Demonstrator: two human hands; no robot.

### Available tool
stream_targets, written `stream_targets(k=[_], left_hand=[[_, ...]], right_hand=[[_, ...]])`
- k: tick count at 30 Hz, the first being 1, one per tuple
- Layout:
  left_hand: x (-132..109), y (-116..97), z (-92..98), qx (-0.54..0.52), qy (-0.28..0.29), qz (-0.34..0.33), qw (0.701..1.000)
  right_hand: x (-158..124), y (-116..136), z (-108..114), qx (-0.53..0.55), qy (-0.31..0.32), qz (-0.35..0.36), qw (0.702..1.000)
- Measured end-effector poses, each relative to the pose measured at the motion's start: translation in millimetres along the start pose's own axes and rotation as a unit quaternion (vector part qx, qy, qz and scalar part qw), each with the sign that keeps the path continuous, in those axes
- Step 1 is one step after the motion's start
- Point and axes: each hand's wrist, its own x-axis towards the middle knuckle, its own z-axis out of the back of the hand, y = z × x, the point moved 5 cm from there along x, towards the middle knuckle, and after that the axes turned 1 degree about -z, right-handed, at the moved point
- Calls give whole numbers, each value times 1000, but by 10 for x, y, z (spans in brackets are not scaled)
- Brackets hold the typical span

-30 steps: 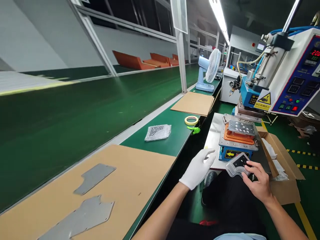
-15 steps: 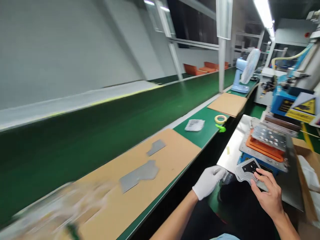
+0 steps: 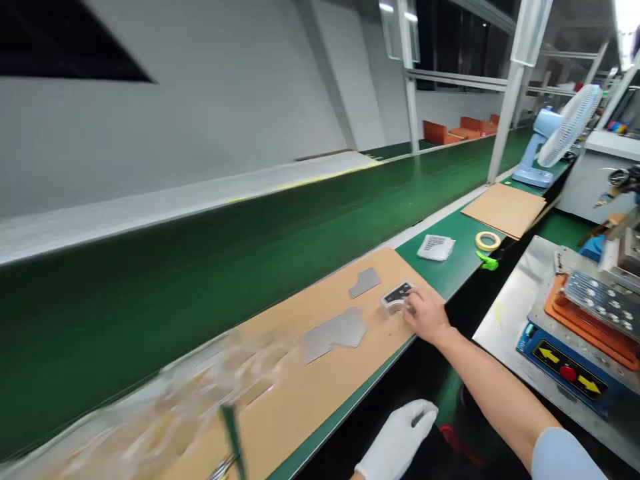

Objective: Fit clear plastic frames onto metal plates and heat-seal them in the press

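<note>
My bare right hand (image 3: pixel 425 315) is shut on the edge of a clear plastic blister shell (image 3: pixel 390 308) with a black insert that shows small light marks. It is at the right end of the brown cardboard sheet (image 3: pixel 325 383); whether the shell rests on it I cannot tell. Two flat grey cut pieces, a small one (image 3: pixel 365 282) and a larger one (image 3: pixel 335 335), lie just left of the shell. My left hand (image 3: pixel 400 437), in a white glove, hangs low before the bench edge, thumb and fingers curled together, nothing visible in them.
Blurred clear plastic shells (image 3: pixel 200 407) pile up on the cardboard's left. A white printed packet (image 3: pixel 437 247), a tape roll (image 3: pixel 487 241) and a green clip (image 3: pixel 487 261) lie beyond it. To the right stands a press (image 3: pixel 570 370) with a red button; a fan (image 3: pixel 565 133) is farther back.
My right hand has carried the blister shell from beside the press leftward to the cardboard. My left hand has dropped lower, away from the metal table. The view has swung left.
</note>
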Motion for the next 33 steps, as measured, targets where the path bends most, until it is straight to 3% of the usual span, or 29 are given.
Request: stream_targets(k=[3,6,9,12,15,18,22,25,29,33], left_hand=[[142,-94,-43,-12,39,-11,999],[375,-443,-72,-29,75,-44,996],[675,-1162,-157,-22,83,-126,988],[1098,-2049,-357,-49,70,-199,976],[1635,-2791,-635,-23,44,-245,968],[2111,-3134,-946,-3,81,-215,973],[2403,-3134,-1190,-23,118,-182,976],[2466,-3022,-1199,-53,94,-183,977],[2572,-2911,-1055,-38,50,-180,982],[2783,-3010,-948,-4,37,-171,985]], right_hand=[[-88,46,213,-45,36,4,998],[-433,33,773,-44,48,22,998],[-1098,-125,1714,-50,-53,-59,996],[-1830,-381,2670,-164,-154,-166,960],[-2248,-655,3255,-275,-182,-208,921],[-2347,-916,3386,-332,-161,-223,902],[-2336,-1103,3270,-373,-167,-225,885],[-2348,-1131,3218,-374,-183,-224,881],[-2358,-1112,3225,-373,-190,-217,882],[-2345,-1099,3237,-379,-192,-216,879]])
